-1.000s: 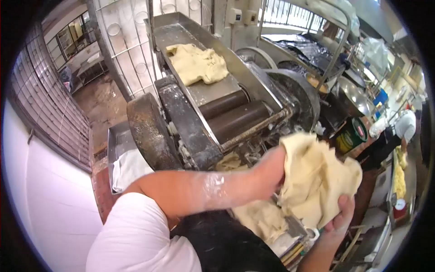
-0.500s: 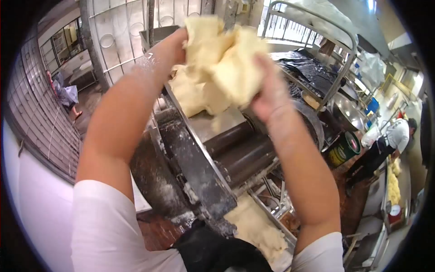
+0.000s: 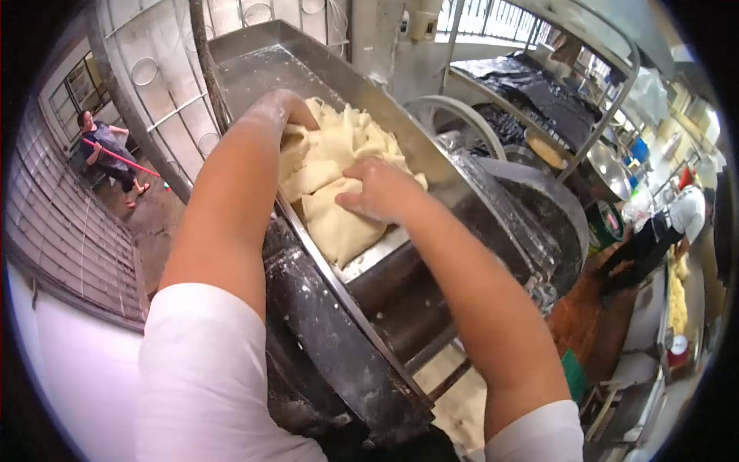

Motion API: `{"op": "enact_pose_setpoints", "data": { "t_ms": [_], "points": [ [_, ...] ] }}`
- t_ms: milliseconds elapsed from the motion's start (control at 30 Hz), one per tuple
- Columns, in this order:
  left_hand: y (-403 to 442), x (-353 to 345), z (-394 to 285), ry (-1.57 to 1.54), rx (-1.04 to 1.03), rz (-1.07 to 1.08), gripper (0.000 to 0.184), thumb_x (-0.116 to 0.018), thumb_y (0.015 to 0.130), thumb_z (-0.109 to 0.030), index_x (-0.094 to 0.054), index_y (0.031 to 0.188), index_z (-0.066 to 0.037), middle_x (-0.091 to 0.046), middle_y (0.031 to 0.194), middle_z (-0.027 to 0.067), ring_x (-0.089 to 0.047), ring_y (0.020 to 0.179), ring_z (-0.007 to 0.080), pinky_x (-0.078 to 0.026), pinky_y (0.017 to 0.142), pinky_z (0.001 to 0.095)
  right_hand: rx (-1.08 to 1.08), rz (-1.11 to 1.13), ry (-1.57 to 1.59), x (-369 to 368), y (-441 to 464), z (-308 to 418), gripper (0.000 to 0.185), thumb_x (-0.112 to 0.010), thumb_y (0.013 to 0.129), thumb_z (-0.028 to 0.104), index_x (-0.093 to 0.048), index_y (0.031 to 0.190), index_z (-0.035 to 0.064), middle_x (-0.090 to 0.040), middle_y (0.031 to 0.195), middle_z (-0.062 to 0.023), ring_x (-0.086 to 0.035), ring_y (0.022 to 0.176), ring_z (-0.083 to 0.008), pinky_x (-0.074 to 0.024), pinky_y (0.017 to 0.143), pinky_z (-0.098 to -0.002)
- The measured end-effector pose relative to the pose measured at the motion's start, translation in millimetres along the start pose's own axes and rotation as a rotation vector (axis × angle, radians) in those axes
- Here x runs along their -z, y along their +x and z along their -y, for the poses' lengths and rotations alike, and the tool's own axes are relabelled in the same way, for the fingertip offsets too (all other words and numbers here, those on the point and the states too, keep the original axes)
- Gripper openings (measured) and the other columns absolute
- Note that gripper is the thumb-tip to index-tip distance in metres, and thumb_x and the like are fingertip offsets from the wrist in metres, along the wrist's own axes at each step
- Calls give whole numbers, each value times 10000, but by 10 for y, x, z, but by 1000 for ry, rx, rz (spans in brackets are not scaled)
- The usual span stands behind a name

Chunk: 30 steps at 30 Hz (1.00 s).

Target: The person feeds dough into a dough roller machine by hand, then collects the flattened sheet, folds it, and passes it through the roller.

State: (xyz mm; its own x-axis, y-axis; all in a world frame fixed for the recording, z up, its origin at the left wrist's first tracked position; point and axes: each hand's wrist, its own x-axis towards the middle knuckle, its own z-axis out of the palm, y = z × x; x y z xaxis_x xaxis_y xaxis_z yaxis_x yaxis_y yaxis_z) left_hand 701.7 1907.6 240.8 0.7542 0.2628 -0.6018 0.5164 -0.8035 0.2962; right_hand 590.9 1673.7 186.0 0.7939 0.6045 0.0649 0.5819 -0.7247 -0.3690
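Around the upper centre of the frame, folded dough (image 3: 342, 227) lay in the metal tray (image 3: 265, 68) of a roller machine, just above its dark rollers (image 3: 404, 300). The right hand (image 3: 382, 189) rested on it, grip loose and fingers spread; the left hand (image 3: 286, 109) met its upper-left edge, fingertips hidden, so its grip could not be told.

A long, rectangular grey metal tray with raised walls (image 3: 262, 73) carries a heap of pale yellow folded dough (image 3: 340, 146), lying toward its near end, close to the left edge; white specks (image 3: 352, 270) dot the near-left corner.
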Motion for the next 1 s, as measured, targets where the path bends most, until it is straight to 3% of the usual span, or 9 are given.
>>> {"op": "enact_pose_setpoints", "data": {
  "t_ms": [133, 233, 267, 333, 500, 633, 700, 933, 1000],
  "points": [
    [-267, -86, -53, 101, -91, -26, 277, -742, 726, -345, -721, 899, -130, -707, 932, 32, -644, 784, 158, -517, 714, 347, 22, 55, -39, 13, -105, -22, 482, -619, 796, 378, -621, 1196, 109, -614, 1193, -156, -595, 1092, -320, -482, 927, -416],
    [-123, -237, 41, -52, -181, 178, 236, -724, 711, -200, -708, 901, -60, -697, 887, 47, -653, 776, 152, -536, 665, 339, 37, 170, -103, 100, -253, -40, 427, -626, 772, 348, -666, 1113, 95, -655, 1101, -159, -628, 1022, -314, -497, 891, -409],
    [-17, -294, 41, 210, -315, 6, 294, -719, 767, -267, -705, 977, -60, -696, 969, 65, -650, 792, 154, -532, 689, 355, 39, 245, -127, 172, -329, -51, 445, -646, 765, 360, -667, 1115, 86, -654, 1107, -162, -624, 1024, -320, -492, 894, -399],
    [-88, -467, 22, -4, -418, 171, 332, -711, 779, -246, -678, 1042, -47, -691, 951, 75, -655, 803, 162, -537, 674, 351, 42, 391, -169, 457, -605, -29, 484, -686, 752, 384, -668, 1118, 67, -651, 1121, -167, -618, 1029, -331, -482, 901, -380],
    [-510, -666, -30, -302, -456, 297, 437, -707, 780, -215, -599, 1166, -40, -678, 951, 78, -662, 800, 187, -549, 649, 349, 7, -296, 306, 944, -1448, -295, 423, -706, 741, 342, -689, 1011, 17, -686, 973, -156, -663, 885, -260, -511, 816, -349],
    [-660, -771, -165, 280, -451, -243, 492, -701, 768, -358, -652, 1124, -22, -666, 965, 109, -644, 858, 220, -525, 713, 392, -124, -468, 838, 1018, -2434, -521, 361, -690, 850, 283, -651, 1064, -5, -685, 964, -90, -639, 865, -153, -504, 804, -282],
    [-684, -912, -279, 164, -390, -266, 520, -697, 767, -392, -658, 1115, -7, -663, 960, 122, -635, 870, 229, -513, 730, 406, -250, -557, 1022, 822, -2890, -604, 371, -680, 865, 292, -631, 1079, -6, -679, 982, -97, -639, 863, -156, -501, 813, -281],
    [-547, -955, -224, -98, -551, 273, 424, -710, 795, -313, -659, 1071, 5, -671, 938, 78, -635, 779, 168, -513, 690, 303, -610, -491, 1586, -667, -3638, -943, 340, -604, 908, 295, -607, 1101, 16, -676, 975, -103, -643, 822, -169, -499, 730, -272],
    [-572, -988, -311, -194, -477, 187, 391, -693, 816, -291, -653, 1072, 2, -667, 949, 74, -633, 796, 157, -517, 704, 293, -691, -413, 1610, -1032, -3654, -958, 330, -591, 918, 298, -608, 1093, 19, -675, 960, -103, -647, 816, -179, -504, 729, -281]
  ]
}}
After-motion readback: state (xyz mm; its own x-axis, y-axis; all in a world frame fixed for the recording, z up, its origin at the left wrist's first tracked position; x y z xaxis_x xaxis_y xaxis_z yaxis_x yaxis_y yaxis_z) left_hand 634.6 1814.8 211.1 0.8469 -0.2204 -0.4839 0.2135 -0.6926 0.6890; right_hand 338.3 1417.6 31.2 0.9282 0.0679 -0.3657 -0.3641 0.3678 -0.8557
